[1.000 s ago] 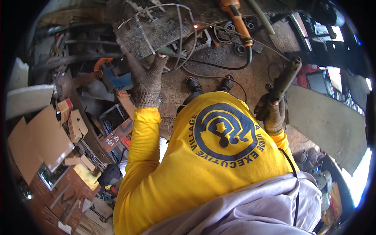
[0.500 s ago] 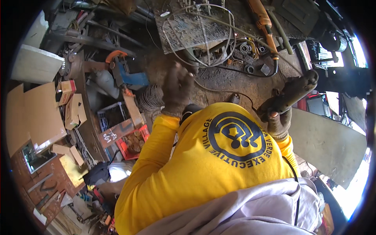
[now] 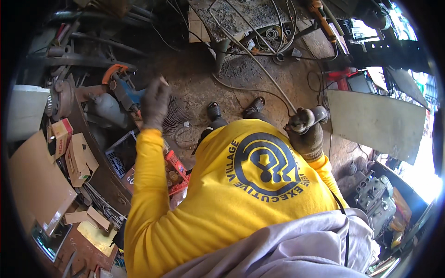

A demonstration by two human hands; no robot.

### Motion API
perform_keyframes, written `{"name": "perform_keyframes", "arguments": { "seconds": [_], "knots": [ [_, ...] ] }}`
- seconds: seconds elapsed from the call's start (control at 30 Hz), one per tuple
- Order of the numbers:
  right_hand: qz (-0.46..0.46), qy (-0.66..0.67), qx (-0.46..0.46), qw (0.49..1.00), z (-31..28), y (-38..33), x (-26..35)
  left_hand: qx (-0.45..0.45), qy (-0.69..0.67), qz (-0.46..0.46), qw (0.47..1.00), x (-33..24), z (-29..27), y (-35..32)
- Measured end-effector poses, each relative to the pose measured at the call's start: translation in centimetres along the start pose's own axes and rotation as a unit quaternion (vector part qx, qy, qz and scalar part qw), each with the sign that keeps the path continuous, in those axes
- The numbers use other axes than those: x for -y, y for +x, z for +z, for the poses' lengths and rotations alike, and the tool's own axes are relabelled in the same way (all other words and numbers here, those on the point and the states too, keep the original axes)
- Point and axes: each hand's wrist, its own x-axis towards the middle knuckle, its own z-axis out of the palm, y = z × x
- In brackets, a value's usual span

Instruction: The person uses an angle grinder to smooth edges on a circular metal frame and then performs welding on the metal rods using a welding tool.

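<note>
Item: welding electrode holder, dark, stubby, with rounded metal head. Location: in the person's gloved right hand, clamped round its grip, at the right of the yellow shirt front. Long axis: foreshortened from above, roughly level and aimed away from the body toward the grey sheet panel. A pale cable runs from it up across the dirt floor toward the metal workbench.

Item: left hand, gloved, raised and blurred, well apart from the holder; whether its fingers are closed on anything I cannot tell. Nearest it: a wire fan guard on the floor just beside, and a blue power tool to its left.

Relation: the holder lies to the person's right; the right hand has it, and the left is the width of the chest away.
</note>
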Motion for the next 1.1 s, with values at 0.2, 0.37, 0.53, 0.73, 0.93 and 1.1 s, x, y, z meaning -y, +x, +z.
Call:
{"name": "perform_keyframes", "arguments": {
  "seconds": [0.2,0.37,0.53,0.73,0.93,1.1],
  "knots": [
    [-0.234,-0.523,-0.053,0.818,1.1,0.3,-2.2,-0.056,0.011,0.225,0.973,-10.7,-4.1,11.6],
    [-0.256,-0.559,-0.045,0.788,0.6,0.1,-3.4,-0.041,-0.198,0.267,0.942,-12.7,-1.0,13.2],
    [-0.246,-0.499,-0.058,0.829,2.3,0.1,-4.1,-0.013,-0.152,-0.019,0.988,-2.2,3.4,8.5],
    [-0.224,-0.485,-0.041,0.844,0.9,0.1,-4.4,0.286,0.134,-0.045,0.948,13.2,7.1,-3.8],
    [-0.245,-0.564,-0.059,0.786,1.8,-0.2,-4.4,0.371,0.227,-0.063,0.898,18.9,6.3,-10.2],
    [-0.264,-0.531,-0.043,0.804,3.1,0.2,-4.1,0.413,0.289,-0.16,0.849,16.2,5.0,-7.8]
  ]
}}
